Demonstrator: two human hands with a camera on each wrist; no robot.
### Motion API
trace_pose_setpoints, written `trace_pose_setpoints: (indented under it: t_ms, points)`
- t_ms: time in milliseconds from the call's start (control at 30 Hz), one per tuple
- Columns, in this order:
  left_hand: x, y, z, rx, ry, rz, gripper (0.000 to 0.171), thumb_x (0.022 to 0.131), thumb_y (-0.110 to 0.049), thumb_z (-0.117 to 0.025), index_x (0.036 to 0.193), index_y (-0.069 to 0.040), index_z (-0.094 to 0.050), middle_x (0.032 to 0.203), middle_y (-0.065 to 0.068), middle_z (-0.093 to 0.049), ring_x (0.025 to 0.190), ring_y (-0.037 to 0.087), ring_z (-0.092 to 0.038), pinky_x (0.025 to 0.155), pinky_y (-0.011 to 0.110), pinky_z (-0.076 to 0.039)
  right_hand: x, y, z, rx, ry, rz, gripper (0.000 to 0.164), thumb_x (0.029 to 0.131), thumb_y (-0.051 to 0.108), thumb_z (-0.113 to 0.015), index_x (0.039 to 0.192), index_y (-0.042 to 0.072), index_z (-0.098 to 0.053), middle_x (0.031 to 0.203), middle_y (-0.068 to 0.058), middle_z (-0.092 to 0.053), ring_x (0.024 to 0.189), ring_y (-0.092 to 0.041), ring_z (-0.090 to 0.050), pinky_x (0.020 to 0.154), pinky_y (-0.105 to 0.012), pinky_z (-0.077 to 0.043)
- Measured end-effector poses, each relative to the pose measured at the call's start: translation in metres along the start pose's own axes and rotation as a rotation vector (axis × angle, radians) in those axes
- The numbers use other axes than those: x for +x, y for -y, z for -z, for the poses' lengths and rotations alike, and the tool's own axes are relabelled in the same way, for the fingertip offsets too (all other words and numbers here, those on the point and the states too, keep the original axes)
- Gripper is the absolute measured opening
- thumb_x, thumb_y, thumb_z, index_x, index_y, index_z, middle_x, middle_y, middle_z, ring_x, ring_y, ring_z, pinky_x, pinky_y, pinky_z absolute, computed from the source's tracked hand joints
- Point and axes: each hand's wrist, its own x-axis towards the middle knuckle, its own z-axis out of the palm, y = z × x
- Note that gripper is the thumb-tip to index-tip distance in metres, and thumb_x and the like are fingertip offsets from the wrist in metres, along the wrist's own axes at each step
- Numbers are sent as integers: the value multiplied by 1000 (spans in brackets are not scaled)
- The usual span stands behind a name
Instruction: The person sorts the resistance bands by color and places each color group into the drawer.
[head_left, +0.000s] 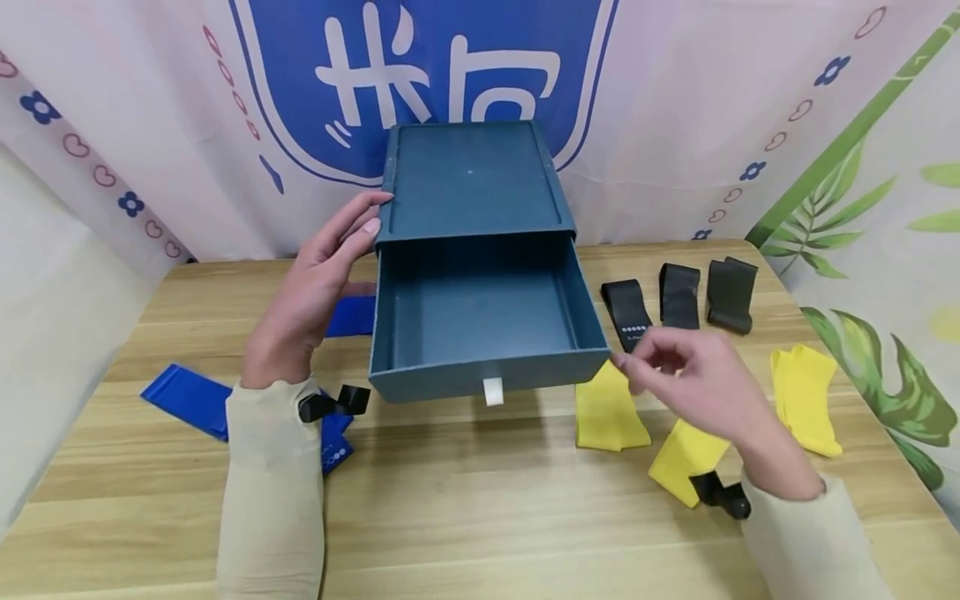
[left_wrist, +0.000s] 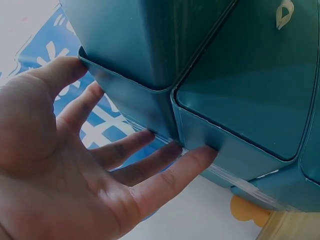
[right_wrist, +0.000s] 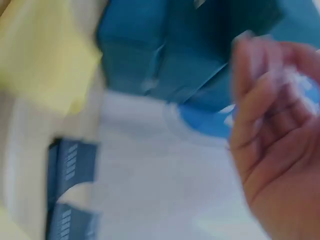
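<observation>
A dark teal drawer cabinet stands at the middle of the table, its top drawer pulled out and bare inside. A white tab sticks out from the drawer front. My left hand touches the cabinet's left side; the left wrist view shows its spread fingers against the cabinet. Just off the drawer's front right corner is my right hand, fingers loosely bent with nothing seen in them. Below and beside it lie yellow bands. The right wrist view is blurred.
Black bands lie in a row at the back right, and another yellow band near the right edge. Blue bands lie at left, partly behind my left arm. A printed cloth hangs behind the wooden table.
</observation>
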Motion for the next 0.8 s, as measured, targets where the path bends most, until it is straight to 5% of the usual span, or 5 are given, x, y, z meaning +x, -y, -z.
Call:
trace_pose_setpoints:
  t_ms: [133, 233, 467, 800]
  points:
    - [-1, 1, 0, 13, 6, 5, 48, 110, -51, -54, 158, -45, -49, 175, -9, -34, 158, 38, -35, 113, 83, -39, 10, -27, 0, -115, 103, -294, 7, 102, 21, -74, 98, 16, -77, 92, -1, -78, 79, -14, -68, 71, -27, -55]
    - [0, 1, -1, 16, 5, 2, 48, 110, -51, -53, 158, -45, -49, 176, -9, -33, 158, 38, -35, 113, 83, -38, 16, -45, -6, -113, 172, -403, 20, 103, 26, -74, 116, 11, -76, 109, -8, -78, 95, -20, -71, 81, -31, -57]
    - [0, -1, -2, 14, 3, -8, 47, 110, -51, -53, 157, -45, -50, 175, -9, -34, 157, 39, -36, 113, 84, -39, 28, -61, -16, -104, 240, -456, 37, 102, 20, -74, 134, 4, -69, 119, -16, -74, 104, -27, -68, 83, -32, -55]
    - [0, -1, -2, 22, 4, -4, 49, 111, -50, -51, 159, -43, -48, 177, -7, -32, 159, 38, -34, 113, 83, -38, 35, -60, -22, -177, 334, -467, 36, 102, 17, -73, 133, -1, -68, 109, -15, -68, 95, -28, -58, 76, -33, -48]
